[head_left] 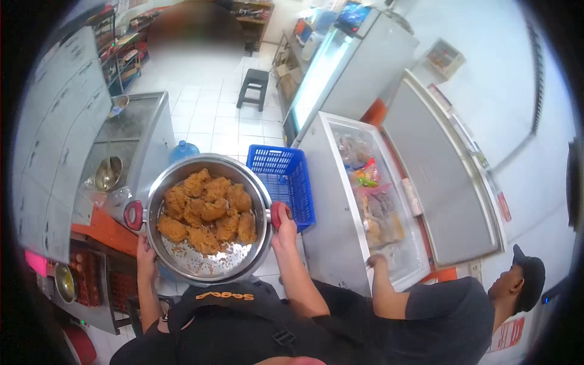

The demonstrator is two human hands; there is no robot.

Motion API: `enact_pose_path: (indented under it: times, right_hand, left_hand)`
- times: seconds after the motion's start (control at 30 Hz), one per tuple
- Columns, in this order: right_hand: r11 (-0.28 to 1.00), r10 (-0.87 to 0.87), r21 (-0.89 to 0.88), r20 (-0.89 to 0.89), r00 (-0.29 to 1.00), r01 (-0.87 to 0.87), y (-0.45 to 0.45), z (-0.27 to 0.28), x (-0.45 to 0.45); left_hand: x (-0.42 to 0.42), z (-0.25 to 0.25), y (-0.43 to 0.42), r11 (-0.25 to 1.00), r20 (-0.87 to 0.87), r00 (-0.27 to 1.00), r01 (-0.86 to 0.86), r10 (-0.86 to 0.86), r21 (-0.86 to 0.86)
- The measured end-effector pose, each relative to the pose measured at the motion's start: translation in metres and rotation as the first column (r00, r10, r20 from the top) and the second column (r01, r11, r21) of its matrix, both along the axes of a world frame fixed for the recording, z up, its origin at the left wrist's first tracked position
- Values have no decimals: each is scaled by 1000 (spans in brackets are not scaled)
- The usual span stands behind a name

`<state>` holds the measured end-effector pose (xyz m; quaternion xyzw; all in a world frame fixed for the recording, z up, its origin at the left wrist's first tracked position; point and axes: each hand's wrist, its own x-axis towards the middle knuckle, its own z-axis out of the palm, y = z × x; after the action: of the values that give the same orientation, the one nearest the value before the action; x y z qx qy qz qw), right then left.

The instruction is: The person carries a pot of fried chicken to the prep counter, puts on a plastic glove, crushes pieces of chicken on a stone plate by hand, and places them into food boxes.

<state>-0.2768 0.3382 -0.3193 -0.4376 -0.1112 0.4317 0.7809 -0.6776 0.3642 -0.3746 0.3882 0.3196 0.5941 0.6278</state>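
Right hand (285, 232) wrapped closed round the red handle (277, 214) of this steel pot (210, 264), left hand (145, 250) up against its side below the other handle (133, 215) (fingers partly hidden, so how tightly they curl I can't tell). Golden-brown fried pieces (207, 208) heaped inside, right before me, blue crate (302, 185) just beyond, open freezer (342, 201) off to the right!
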Motion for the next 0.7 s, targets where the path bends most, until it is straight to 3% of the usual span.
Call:
enact_pose_path:
  times: [0.17,0.2,0.3,0.37,0.4,0.47,0.5,0.53,0.63,0.7]
  right_hand:
    - [975,221,18,43,974,-222,55,-49,50]
    - [977,205,-63,24,978,-203,106,-30,48]
    - [968,229,-115,31,973,-224,152,-25,58]
    - [954,257,-169,41,966,-247,171,-21,69]
    - [944,270,-211,60,961,-252,179,-16,76]
    - [973,145,-168,-80,986,-156,225,10,81]
    - [977,129,-156,-94,987,-143,245,14,86]
    - [964,264,-2,-44,963,-265,264,9,100]
    - [983,182,-34,26,983,-181,287,57,84]
    - [998,27,-50,-26,999,-28,347,21,89]
  left_hand:
    - [62,-49,-41,963,-27,963,-269,269,-11]
    - [59,-28,9,975,-61,975,-216,213,-43]
    - [59,-19,32,969,-242,943,-244,228,-38]
    - [83,5,52,948,-199,937,-308,288,-77]
    - [85,4,67,973,-131,971,-213,200,-91]
    - [83,5,149,973,-146,966,-224,214,-57]
    - [71,-2,189,980,-290,940,-196,180,-27]
    - [80,47,213,992,-196,974,-124,115,-33]
    - [75,98,256,990,-303,948,-123,97,-67]
    - [103,45,343,994,-344,939,-37,-1,-106]
